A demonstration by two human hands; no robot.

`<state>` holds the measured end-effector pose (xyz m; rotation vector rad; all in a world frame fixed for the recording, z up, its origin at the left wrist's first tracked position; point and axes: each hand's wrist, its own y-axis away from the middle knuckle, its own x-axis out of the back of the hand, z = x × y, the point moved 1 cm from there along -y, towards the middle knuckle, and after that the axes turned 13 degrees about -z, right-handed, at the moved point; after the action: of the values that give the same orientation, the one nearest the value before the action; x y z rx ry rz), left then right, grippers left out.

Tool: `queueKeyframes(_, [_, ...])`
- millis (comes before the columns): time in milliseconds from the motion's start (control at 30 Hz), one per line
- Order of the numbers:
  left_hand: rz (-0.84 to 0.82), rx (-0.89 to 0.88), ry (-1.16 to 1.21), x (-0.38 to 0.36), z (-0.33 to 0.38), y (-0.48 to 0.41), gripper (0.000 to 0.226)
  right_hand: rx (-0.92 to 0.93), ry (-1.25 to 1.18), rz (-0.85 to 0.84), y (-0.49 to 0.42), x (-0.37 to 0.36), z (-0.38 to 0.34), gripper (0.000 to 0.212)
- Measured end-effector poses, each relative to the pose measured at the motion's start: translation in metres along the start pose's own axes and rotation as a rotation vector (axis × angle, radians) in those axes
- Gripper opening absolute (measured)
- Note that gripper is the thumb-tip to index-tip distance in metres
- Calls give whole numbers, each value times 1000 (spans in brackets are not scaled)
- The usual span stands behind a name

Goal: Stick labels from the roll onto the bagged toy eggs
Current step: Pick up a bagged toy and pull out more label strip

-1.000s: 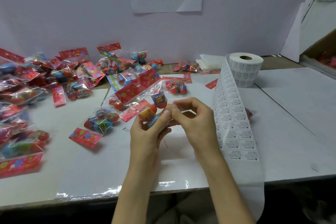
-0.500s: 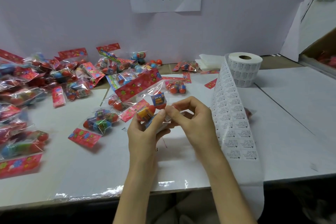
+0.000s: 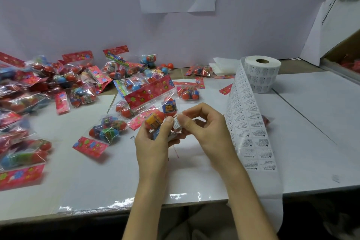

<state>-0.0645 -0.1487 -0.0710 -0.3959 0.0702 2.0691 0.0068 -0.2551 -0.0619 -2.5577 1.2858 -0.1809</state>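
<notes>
Since a second ago a white label (image 3: 176, 124) has appeared under the thumb of the right hand (image 3: 206, 127), pinched against the bagged eggs (image 3: 154, 121) gripped by the left hand (image 3: 153, 143) above the surface (image 3: 311, 122); sticking looks nearly done. Beyond, the label strip (image 3: 249, 122) runs back to the roll (image 3: 262, 76).

In the left grip (image 3: 152, 142) the clear bag (image 3: 149, 95) has a red header with bright flowers; its eggs (image 3: 155, 121) are red, banded yellow and blue. The label (image 3: 177, 123) in the right grip (image 3: 206, 128) and the strip (image 3: 247, 122) to its right are white with black print, the bench (image 3: 311, 115) white
</notes>
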Motion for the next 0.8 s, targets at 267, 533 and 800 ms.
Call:
queueKeyframes(267, [13, 0, 35, 0, -1, 0, 24, -48, -28, -117, 4, 9, -7, 16])
queueKeyframes(533, [-125, -26, 12, -4, 2, 4, 53, -32, -38, 77, 2, 5, -6, 15])
queueKeyframes(800, [-163, -15, -49, -6, 0, 2, 50, -23, -38, 79, 2, 16, -4, 14])
